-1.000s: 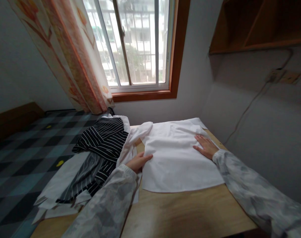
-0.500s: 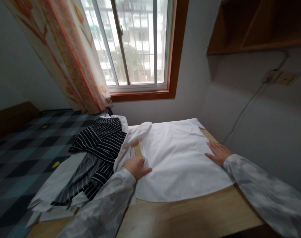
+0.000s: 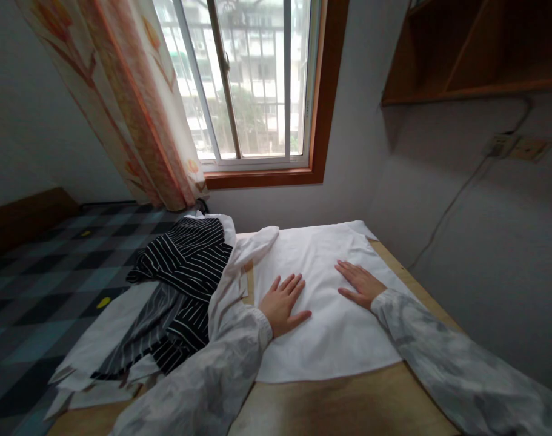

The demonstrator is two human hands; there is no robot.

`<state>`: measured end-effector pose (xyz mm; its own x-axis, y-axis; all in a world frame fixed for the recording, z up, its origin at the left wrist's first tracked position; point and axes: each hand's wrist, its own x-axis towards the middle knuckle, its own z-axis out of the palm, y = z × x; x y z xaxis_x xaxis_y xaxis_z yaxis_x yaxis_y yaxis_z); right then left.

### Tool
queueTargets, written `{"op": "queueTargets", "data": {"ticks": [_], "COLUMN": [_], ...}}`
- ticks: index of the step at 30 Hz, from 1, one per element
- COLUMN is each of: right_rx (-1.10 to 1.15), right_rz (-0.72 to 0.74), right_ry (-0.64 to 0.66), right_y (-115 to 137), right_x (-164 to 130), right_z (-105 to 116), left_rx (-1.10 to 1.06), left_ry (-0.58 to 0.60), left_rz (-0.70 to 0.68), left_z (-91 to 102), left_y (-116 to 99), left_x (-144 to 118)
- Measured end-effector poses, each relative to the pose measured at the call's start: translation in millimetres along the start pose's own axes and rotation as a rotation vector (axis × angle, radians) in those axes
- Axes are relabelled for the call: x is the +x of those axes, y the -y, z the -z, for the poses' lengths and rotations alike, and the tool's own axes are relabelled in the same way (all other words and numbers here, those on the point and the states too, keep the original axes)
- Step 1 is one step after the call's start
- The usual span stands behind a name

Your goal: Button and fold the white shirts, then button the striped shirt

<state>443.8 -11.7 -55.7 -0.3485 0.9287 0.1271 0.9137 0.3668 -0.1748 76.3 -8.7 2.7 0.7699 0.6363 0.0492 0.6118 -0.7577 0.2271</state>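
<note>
A white garment (image 3: pixel 321 339) lies spread over the wooden table (image 3: pixel 339 406), with slight wrinkles in its cloth. My left hand (image 3: pixel 282 306) rests flat on its left part, fingers spread. Flat on the right part of the same cloth is my right hand (image 3: pixel 360 283), its fingers stretched out. Neither hand grips anything. A white sleeve-like piece (image 3: pixel 230 272) is bunched beside the garment's left edge. Further left, a black-and-white striped garment (image 3: pixel 189 248) lies crumpled over more white cloth (image 3: pixel 103 327).
A bed with a dark checked cover (image 3: pixel 25 303) adjoins the table on the left. Behind are a window (image 3: pixel 257 109) and a flowered curtain (image 3: pixel 134 121). On the right, a cable (image 3: pixel 452 206) hangs from a wall socket (image 3: pixel 503 145) below a wooden shelf (image 3: pixel 466 91).
My left hand has uncurled from the garment's left edge and moved right onto the cloth. My right hand has slid inward to the left, and the garment's right edge has shifted left.
</note>
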Motion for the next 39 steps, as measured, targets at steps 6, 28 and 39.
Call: {"op": "queueTargets", "data": {"ticks": [6, 28, 39], "right_rx": [-0.061, -0.065, -0.006], "right_rz": [-0.165, -0.245, -0.262], "right_ry": [-0.006, -0.066, -0.104], "right_y": [-36, -34, -34], "right_x": [-32, 18, 17], "right_z": [-16, -27, -25], "left_rx": [-0.011, 0.089, -0.539], "left_ry": [-0.009, -0.202, -0.318], "left_rz": [0.073, 0.333, 0.705], "left_z": [0.1, 88.3, 131.8], "left_y": [10, 36, 87], "left_x": [-28, -18, -16]}}
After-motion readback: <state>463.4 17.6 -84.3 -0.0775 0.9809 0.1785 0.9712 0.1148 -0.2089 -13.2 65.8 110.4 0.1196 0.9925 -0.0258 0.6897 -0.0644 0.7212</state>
